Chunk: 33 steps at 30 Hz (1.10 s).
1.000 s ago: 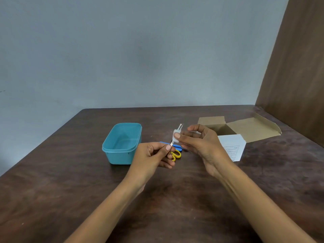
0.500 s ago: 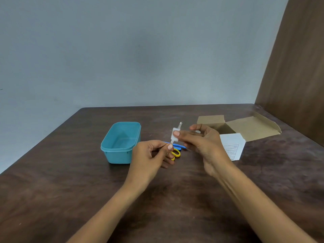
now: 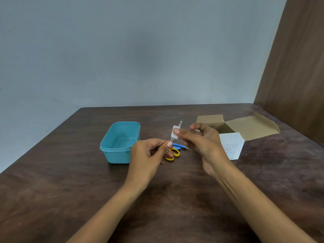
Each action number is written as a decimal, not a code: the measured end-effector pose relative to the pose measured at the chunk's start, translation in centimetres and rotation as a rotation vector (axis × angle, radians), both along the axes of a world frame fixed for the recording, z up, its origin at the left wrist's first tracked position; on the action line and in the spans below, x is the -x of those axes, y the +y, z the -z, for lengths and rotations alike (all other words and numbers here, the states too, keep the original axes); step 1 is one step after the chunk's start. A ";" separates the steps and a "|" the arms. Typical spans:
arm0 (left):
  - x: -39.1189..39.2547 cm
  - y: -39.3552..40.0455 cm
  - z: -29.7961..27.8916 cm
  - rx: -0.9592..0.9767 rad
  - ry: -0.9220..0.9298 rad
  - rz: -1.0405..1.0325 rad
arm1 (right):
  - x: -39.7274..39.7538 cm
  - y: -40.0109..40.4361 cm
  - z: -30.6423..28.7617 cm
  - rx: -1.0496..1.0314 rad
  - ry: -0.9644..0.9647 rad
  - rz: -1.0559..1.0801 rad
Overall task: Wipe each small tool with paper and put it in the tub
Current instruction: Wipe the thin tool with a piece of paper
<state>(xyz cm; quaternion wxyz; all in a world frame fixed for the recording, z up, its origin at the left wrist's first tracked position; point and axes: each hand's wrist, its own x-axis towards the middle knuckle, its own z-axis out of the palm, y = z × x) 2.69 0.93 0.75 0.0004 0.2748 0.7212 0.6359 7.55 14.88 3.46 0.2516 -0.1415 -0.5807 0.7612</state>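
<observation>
My left hand [image 3: 149, 155] pinches the lower end of a thin metal tool [image 3: 180, 123] that slants up to the right. My right hand [image 3: 201, 142] pinches a small folded white paper [image 3: 174, 135] around the tool's middle; only the tool's tip shows above the paper. The teal tub [image 3: 112, 155] stands open and looks empty, just left of my left hand. On the table behind my hands lie small yellow-handled scissors [image 3: 175, 152] and a blue-handled tool [image 3: 178, 146], both partly hidden by my fingers.
An open brown cardboard box [image 3: 245, 127] sits at the right rear, with a white printed leaflet [image 3: 231, 146] leaning at its front. The dark wooden table [image 3: 70, 190] meets a grey wall behind and a brown wooden panel [image 3: 298, 76] on the right.
My right hand has slid the paper a little up the tool, away from my left fingers. Both hands keep their grip; the view has shifted slightly.
</observation>
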 end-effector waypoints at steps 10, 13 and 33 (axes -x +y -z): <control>-0.1 -0.2 -0.1 -0.102 -0.045 0.037 | 0.1 -0.4 0.6 -0.099 -0.010 -0.066; -0.2 -0.1 -0.3 -0.125 -0.111 0.084 | 0.0 -0.1 0.6 -0.141 0.004 -0.073; 0.2 -0.3 -1.2 -0.257 -0.295 0.127 | 0.0 0.6 0.4 0.019 0.016 -0.010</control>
